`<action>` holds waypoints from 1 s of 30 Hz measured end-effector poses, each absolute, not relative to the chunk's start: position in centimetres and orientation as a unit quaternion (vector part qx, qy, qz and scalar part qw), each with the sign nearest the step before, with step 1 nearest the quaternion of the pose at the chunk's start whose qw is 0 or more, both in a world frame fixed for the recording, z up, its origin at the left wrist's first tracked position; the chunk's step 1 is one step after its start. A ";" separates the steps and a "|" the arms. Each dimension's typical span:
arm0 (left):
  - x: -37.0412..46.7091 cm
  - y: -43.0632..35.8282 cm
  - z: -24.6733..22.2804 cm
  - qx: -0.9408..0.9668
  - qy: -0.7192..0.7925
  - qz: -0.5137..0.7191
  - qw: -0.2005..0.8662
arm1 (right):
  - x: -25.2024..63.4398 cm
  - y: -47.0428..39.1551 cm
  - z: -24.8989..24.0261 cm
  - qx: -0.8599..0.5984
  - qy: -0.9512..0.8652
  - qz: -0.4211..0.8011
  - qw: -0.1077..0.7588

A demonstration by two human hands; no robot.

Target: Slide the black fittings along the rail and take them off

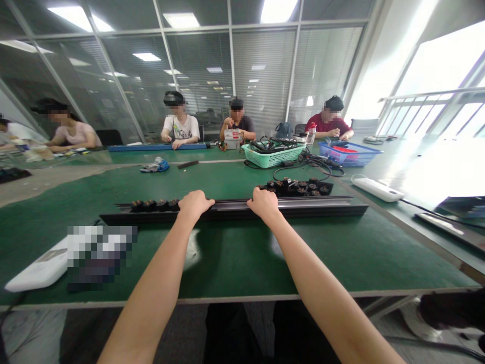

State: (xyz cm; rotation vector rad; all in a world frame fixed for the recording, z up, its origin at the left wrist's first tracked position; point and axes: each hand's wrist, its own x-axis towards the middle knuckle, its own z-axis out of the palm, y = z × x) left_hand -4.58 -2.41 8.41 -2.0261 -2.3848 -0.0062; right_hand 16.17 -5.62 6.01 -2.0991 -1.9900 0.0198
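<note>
Both hands, left hand and right hand, are gripping the long black metal rail lying across the green table, fingers curled over it; small black round parts are filling only its left end.

Head view, forward-down over green table (single camera).

**Wearer's body: two bare forearms, nothing worn**

Only arms and hands in view, entering from the near edge. Left hand and right hand: no gloves, rings or tape visible. Both wrists plain, no watch, no strap, no bracelet. Forearms uncovered the whole visible length; no sleeve or cuff shows before the frame cuts them off. No marks, plasters or writing visible. Fingernails too small to tell.
</note>
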 end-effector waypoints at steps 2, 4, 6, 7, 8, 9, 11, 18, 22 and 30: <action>-4.6 -2.4 8.4 -0.647 -0.762 -0.003 0.008 | 16.2 -5.6 6.1 -0.722 -0.680 0.010 0.125; -4.7 -2.4 8.4 -0.648 -0.761 -0.004 0.012 | 16.3 -5.7 6.1 -0.723 -0.679 0.013 0.126; -4.7 -2.3 8.3 -0.650 -0.760 -0.004 0.013 | 16.3 -5.7 6.1 -0.724 -0.678 0.015 0.126; -4.7 -2.3 8.3 -0.650 -0.760 -0.004 0.014 | 16.3 -5.7 6.1 -0.725 -0.677 0.016 0.126; -4.7 -2.3 8.3 -0.650 -0.760 -0.004 0.014 | 16.2 -5.7 6.1 -0.726 -0.676 0.017 0.126; -4.6 -2.3 8.4 -0.650 -0.760 -0.003 0.015 | 16.2 -5.7 6.1 -0.726 -0.676 0.017 0.126; -4.5 -2.4 8.4 -0.649 -0.760 -0.004 0.015 | 16.2 -5.7 6.1 -0.726 -0.675 0.016 0.128; -4.4 -2.6 8.4 -0.649 -0.760 -0.006 0.005 | 16.2 -5.7 6.0 -0.726 -0.675 0.009 0.131; -4.4 -2.5 8.3 -0.648 -0.762 -0.009 -0.001 | 16.2 -5.7 6.0 -0.724 -0.676 0.007 0.134; -4.7 -2.5 8.5 -0.644 -0.765 -0.008 0.009 | 16.5 -5.7 6.1 -0.726 -0.674 0.013 0.133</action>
